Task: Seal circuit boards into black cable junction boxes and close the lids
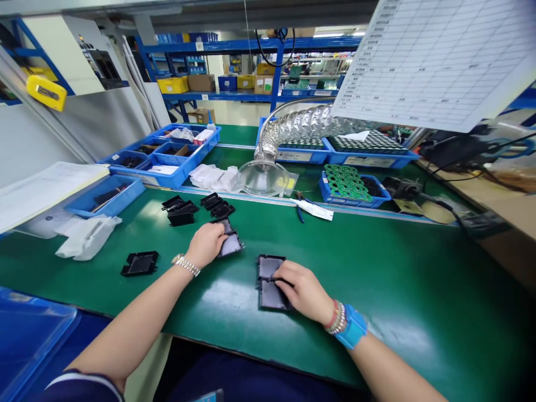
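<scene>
My left hand (205,244) is closed on a pair of shallow black plastic housings (231,244), gripped where they meet. My right hand (302,286) pinches the wall between two more black plastic housings (270,294), which lie end to end on the green table; its fingers cover part of their right side. Beyond my left hand are some loose black housings (216,205) and another small stack of housings (181,212). A single black housing (141,263) lies to the left of my left forearm.
A clear funnel-shaped hood (263,177) on a foil duct stands at the back. Pliers (300,207) lie beside a white packet (315,210). A blue bin holds green circuit boards (345,181). Blue trays (176,176) stand back left, and a paper sheet (435,61) hangs upper right.
</scene>
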Motion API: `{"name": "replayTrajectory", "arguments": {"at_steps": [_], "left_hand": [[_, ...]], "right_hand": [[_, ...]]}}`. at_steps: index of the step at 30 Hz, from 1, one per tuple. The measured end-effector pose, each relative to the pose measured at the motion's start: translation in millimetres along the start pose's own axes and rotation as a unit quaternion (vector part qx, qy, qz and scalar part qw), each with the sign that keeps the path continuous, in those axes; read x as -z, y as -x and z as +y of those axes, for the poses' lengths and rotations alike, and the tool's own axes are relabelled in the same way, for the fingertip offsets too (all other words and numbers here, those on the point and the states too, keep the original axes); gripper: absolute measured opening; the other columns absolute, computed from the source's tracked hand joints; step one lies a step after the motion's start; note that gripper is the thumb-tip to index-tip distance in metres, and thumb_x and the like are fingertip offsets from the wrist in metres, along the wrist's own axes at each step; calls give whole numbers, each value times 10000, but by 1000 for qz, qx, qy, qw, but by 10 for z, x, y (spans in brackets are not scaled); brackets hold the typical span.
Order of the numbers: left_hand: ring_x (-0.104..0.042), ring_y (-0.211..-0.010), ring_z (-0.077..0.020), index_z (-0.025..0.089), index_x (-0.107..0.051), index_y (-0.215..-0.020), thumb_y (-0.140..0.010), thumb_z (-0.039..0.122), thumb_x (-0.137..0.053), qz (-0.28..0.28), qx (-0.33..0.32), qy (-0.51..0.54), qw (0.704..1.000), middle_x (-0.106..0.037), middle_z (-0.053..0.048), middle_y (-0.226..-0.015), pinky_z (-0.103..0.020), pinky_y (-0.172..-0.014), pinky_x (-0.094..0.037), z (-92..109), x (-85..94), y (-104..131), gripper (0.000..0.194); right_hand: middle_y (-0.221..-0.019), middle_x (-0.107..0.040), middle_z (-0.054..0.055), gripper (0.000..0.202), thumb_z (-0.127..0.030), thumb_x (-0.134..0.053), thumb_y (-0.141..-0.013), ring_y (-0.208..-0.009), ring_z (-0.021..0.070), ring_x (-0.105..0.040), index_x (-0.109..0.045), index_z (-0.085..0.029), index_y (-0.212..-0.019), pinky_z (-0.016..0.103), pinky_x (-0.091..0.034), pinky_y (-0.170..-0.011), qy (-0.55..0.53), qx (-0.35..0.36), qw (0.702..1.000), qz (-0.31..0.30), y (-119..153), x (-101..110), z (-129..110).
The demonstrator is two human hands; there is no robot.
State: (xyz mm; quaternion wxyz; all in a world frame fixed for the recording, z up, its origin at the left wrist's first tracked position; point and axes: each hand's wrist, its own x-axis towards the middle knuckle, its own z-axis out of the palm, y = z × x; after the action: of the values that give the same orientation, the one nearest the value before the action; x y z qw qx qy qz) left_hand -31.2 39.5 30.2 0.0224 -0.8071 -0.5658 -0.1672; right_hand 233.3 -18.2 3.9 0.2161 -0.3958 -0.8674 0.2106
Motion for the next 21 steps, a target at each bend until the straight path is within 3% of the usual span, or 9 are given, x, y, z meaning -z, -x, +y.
{"name": "replayTrajectory", "arguments": {"at_steps": [2,5,8,11,14,17,21], "left_hand": [[-514,-810,-208,171,-491,-704,-853,212,-460,7,-18,8,1000,-545,-64,-757,-308,-699,-404,164,-42,-264,157],[-519,-864,-194,171,-520,-721,-836,213,-510,-24,-93,35,995,-562,-55,-807,-294,-756,-404,467,-219,-558,123],[-539,-759,-155,179,-530,-688,-793,187,-575,-68,-150,64,984,-567,-16,-732,-250,-684,-416,691,-455,-641,114],[-545,-688,-135,181,-544,-716,-790,169,-575,-82,-163,85,980,-576,-1,-727,-235,-628,-420,756,-592,-587,81],[-561,-736,-137,190,-566,-778,-793,208,-588,-77,-166,98,978,-599,0,-769,-237,-663,-439,735,-586,-535,33],[-558,-894,-140,215,-590,-882,-837,294,-544,-53,-151,97,982,-629,-4,-904,-259,-829,-428,616,-504,-563,102],[-467,-1109,-213,172,-566,-1059,-909,286,-375,25,-22,42,999,-564,-99,-1152,-392,-979,-328,160,-398,-687,268]], "right_hand": [[-844,-581,44,170,-164,-447,-865,-816,154,-528,-615,-187,-882,263,-426,-739,-7,37,999,-26,37,-50,-73],[-824,-572,45,170,-172,-445,-862,-798,159,-518,-615,-181,-880,263,-418,-719,29,39,998,-39,60,-150,-123],[-838,-567,47,174,-165,-440,-856,-797,160,-512,-609,-176,-898,263,-414,-718,61,2,998,-17,64,-183,-96],[-843,-566,45,158,-166,-455,-845,-804,157,-509,-606,-182,-890,258,-413,-719,77,-21,997,-12,64,-138,-60],[-824,-568,39,139,-161,-480,-827,-804,158,-513,-609,-189,-867,256,-417,-712,83,-27,996,-25,65,-79,-60],[-898,-577,39,138,-216,-525,-819,-831,160,-534,-603,-197,-931,261,-435,-735,53,-27,998,-21,68,-24,-62],[-1008,-567,65,224,-336,-501,-857,-873,165,-555,-580,-196,-1013,278,-455,-767,-11,-49,996,68,48,52,47]]}}
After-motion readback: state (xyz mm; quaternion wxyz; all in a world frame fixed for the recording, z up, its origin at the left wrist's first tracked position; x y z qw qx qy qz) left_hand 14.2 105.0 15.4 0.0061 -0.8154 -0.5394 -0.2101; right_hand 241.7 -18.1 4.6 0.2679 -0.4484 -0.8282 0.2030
